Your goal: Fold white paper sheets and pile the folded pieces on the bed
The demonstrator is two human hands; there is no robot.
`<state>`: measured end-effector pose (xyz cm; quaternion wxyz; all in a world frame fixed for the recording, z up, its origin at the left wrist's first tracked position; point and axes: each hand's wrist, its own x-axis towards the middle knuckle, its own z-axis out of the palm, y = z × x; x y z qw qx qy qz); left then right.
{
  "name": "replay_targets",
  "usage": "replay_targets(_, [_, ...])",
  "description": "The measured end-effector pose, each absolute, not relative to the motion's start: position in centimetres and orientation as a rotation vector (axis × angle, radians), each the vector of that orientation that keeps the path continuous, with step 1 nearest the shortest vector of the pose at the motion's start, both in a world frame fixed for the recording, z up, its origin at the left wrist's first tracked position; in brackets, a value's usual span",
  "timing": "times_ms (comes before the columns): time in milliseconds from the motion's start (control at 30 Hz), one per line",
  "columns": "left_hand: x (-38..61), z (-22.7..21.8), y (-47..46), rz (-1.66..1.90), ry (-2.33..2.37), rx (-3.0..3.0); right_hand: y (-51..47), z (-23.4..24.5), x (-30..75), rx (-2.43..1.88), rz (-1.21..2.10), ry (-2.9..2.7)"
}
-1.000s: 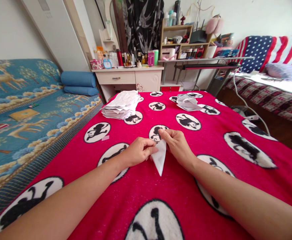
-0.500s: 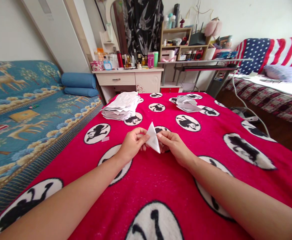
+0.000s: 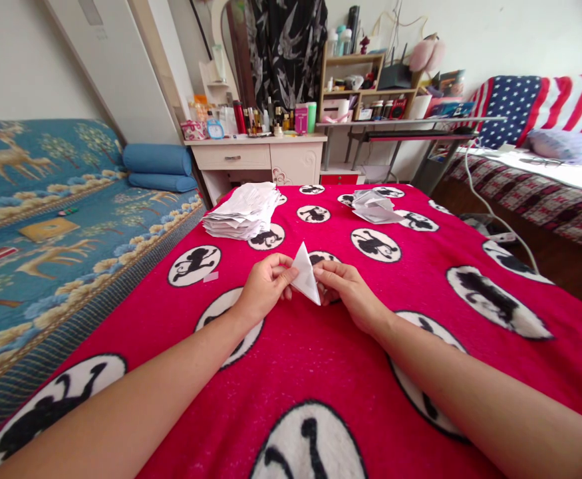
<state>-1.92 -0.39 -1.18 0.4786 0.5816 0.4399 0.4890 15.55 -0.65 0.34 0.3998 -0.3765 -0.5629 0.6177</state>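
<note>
A small folded piece of white paper, triangular in outline, is held up between my two hands above the red cloth. My left hand pinches its left side, with the thumb lying on the near face. On the other side, the thumb and fingers of my right hand close on the paper's right edge. The fingertips behind the paper are partly hidden. Beyond my left hand lies a thick stack of white paper sheets. Farther to the right are several folded paper pieces.
The red cloth with black-and-white oval figures covers the surface. A small pale scrap lies left of my hands. A blue patterned sofa stands at left, a white dresser behind. A white cable hangs at right.
Both hands keep the same pinch on the folded paper, which has barely shifted. The whole view has moved very slightly.
</note>
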Motion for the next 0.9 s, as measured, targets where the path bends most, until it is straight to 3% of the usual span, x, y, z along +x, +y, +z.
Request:
replay_targets(567, [-1.7,-1.5,-0.8,1.106,1.112,1.711,-0.2,-0.3,15.2,-1.02,1.366,-1.617])
replay_targets(700, [-1.8,-0.8,-1.1,1.271,1.157,2.199,-0.3,-0.5,15.2,-1.134,1.19,-1.709])
replay_targets(900, [-2.1,0.0,-1.6,1.183,0.964,2.825,-0.3,-0.4,15.4,-1.185,0.938,-1.819])
